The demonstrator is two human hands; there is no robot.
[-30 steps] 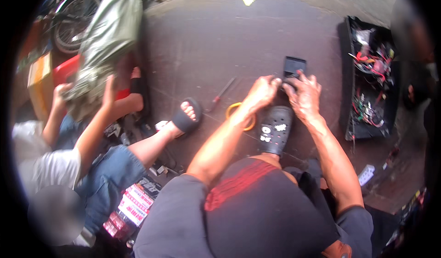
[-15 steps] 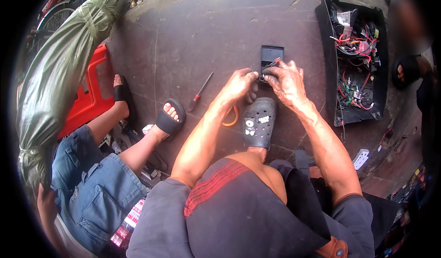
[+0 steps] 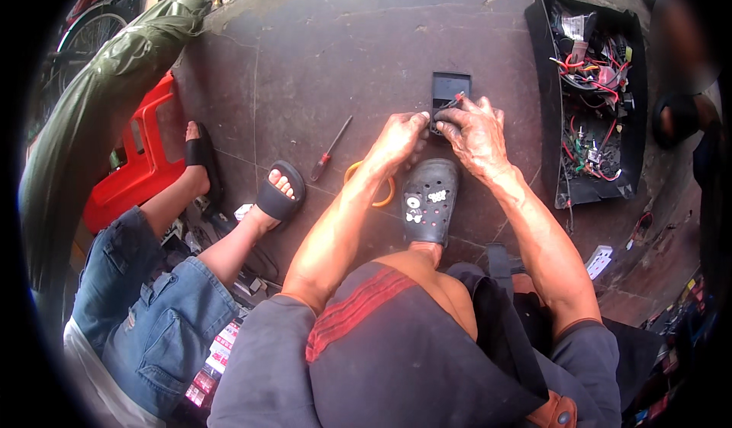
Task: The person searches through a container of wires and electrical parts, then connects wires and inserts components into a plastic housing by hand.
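- Head view: our left hand point(image 3: 402, 136) and right hand point(image 3: 479, 133) meet in front of us at a small black box point(image 3: 451, 85), just beyond the toe of our black shoe point(image 3: 431, 199).
- We see the box's far end lying between and past our fingers; its near end is partly covered, and we cannot tell whether it rests on the floor point(image 3: 328, 54) or is lifted.
- Our left grip has thumb and forefinger drawn together at the box's left edge; we cannot tell what, if anything, they grasp.
- Our right grip is curled over the box's lower right part; we cannot make out what it grasps. A red-tipped wire point(image 3: 459, 96) shows just above these fingers.
- Left of our hands we have a screwdriver point(image 3: 331, 150) on the floor, with an orange ring point(image 3: 386, 199) partly behind our left forearm.
- To our right stands a black bin point(image 3: 543, 77) full of tangled wires point(image 3: 602, 85), well apart from our hands.
- On our left sits another person in denim shorts point(image 3: 168, 306) and black sandals point(image 3: 276, 199), near a red plastic seat point(image 3: 122, 199).
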